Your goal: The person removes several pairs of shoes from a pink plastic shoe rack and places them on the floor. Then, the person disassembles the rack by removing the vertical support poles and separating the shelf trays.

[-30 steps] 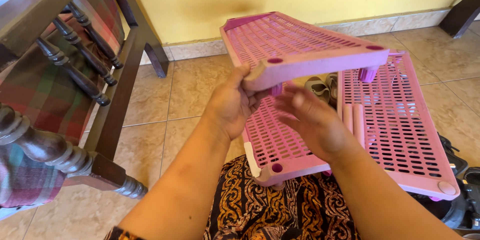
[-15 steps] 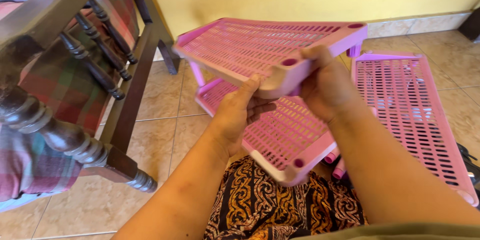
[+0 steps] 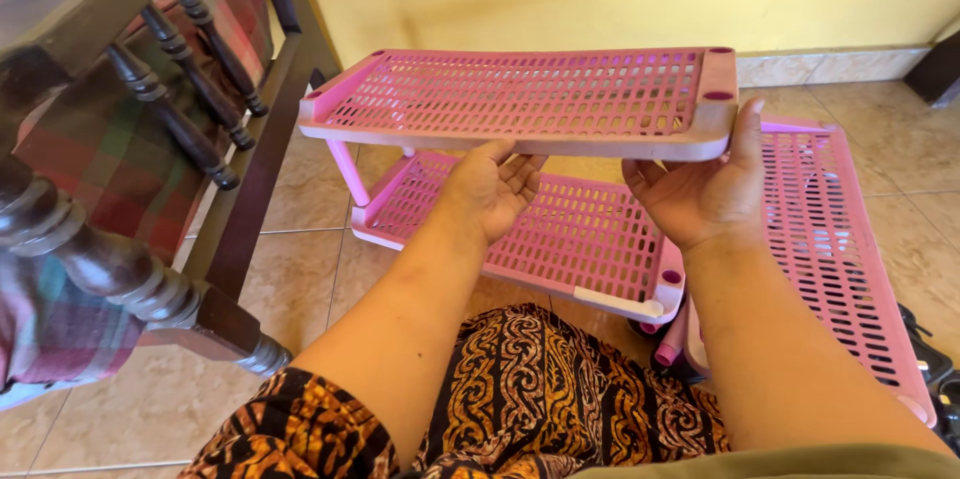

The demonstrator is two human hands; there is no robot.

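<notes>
I hold a pink slotted plastic shelf panel (image 3: 520, 94) level above a second pink shelf panel (image 3: 570, 239) that rests on the tiled floor. My left hand (image 3: 492, 189) supports the upper panel from under its near edge. My right hand (image 3: 700, 189) grips its near right corner, thumb up along the side. A pink post (image 3: 345, 171) joins the two panels at the far left corner. A third pink panel (image 3: 840, 249) lies flat on the floor to the right.
A dark wooden chair frame (image 3: 150, 119) with a plaid cushion stands close on the left. A yellow wall with a tiled skirting (image 3: 840, 64) runs behind. Loose pink tubes (image 3: 668, 344) lie by my patterned lap, and dark shoes (image 3: 925, 359) sit at the right edge.
The upper panel has swung from tilted to level and now stands over the lower panel. My right hand moved to its right corner, my left hand under its front edge.
</notes>
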